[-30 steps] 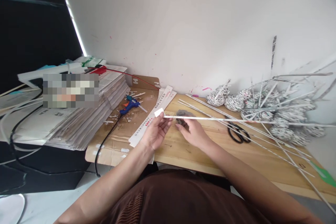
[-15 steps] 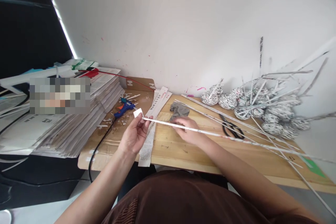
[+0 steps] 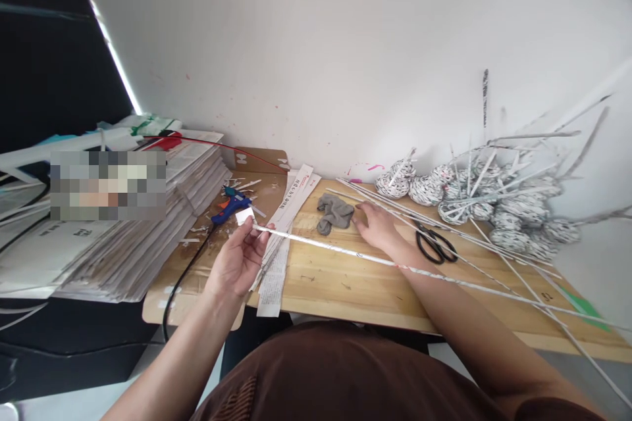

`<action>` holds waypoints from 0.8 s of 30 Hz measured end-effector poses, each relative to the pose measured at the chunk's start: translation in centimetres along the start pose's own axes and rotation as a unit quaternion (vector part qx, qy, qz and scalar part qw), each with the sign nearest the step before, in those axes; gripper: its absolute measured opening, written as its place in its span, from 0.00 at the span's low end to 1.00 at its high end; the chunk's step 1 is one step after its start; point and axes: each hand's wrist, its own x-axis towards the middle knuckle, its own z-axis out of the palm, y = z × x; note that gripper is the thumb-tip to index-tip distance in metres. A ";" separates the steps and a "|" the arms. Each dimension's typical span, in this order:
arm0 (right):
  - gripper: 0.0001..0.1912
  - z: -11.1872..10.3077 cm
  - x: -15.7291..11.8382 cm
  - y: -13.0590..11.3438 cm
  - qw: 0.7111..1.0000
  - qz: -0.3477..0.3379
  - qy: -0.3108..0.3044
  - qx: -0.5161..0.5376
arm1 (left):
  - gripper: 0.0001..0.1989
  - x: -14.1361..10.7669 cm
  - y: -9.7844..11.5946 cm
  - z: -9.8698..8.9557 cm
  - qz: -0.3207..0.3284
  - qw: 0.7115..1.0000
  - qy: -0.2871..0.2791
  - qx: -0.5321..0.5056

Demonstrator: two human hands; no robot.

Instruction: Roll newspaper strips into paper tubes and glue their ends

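My left hand (image 3: 239, 254) is closed on one end of a long, thin rolled paper tube (image 3: 326, 247), with a small white paper flap (image 3: 244, 216) at its tip. From there the tube slants across the table to the far right, passing above my right forearm. My right hand (image 3: 379, 229) is over the table with its fingers a little apart and nothing seen in them. It is just right of a crumpled grey cloth (image 3: 334, 214) and near several paper tubes (image 3: 409, 214) lying on the wood. Whether its fingertips touch anything is unclear.
Black-handled scissors (image 3: 435, 245) lie right of my right hand. Woven paper balls (image 3: 429, 191) line the wall. Printed paper strips (image 3: 274, 283), a blue glue gun (image 3: 232, 208) with a black cord, and a tall paper stack (image 3: 148, 243) are on the left.
My right hand has left the held tube's underside and moved right and away from me, past the grey cloth. My left hand has shifted slightly left and down with the tube.
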 end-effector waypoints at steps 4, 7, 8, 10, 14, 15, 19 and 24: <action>0.18 0.1 -0.3 -0.4 0.999 -0.046 0.010 -0.018 | 0.09 0.0 0.1 0.2 -0.005 1.000 0.004 0.004; 0.17 -0.1 0.2 -0.2 0.998 -0.043 0.020 -0.049 | 0.11 0.0 0.0 0.2 -0.015 1.000 -0.001 0.011; 0.17 -0.2 0.4 -0.1 0.998 -0.033 0.018 -0.059 | 0.11 0.0 0.0 0.1 -0.016 1.000 -0.004 0.015; 0.18 -0.4 0.7 0.2 0.997 -0.006 0.006 -0.076 | 0.12 0.1 0.0 -0.2 -0.015 1.000 -0.004 0.020; 0.24 -0.6 1.2 0.7 0.995 0.043 -0.013 -0.090 | 0.10 0.2 0.1 -0.7 -0.004 1.000 0.007 0.021; 0.25 -0.6 1.2 0.7 0.994 0.051 -0.012 -0.091 | 0.10 0.2 0.2 -0.8 0.000 1.000 0.007 0.021; 0.23 -1.5 -0.3 -0.3 0.996 0.021 0.017 -0.082 | 0.11 0.2 0.4 -0.7 0.006 1.000 0.018 0.022; 0.14 -4.2 -7.3 -4.2 0.963 -0.246 -0.062 0.087 | 0.10 1.1 0.8 -0.8 0.051 0.998 0.031 0.008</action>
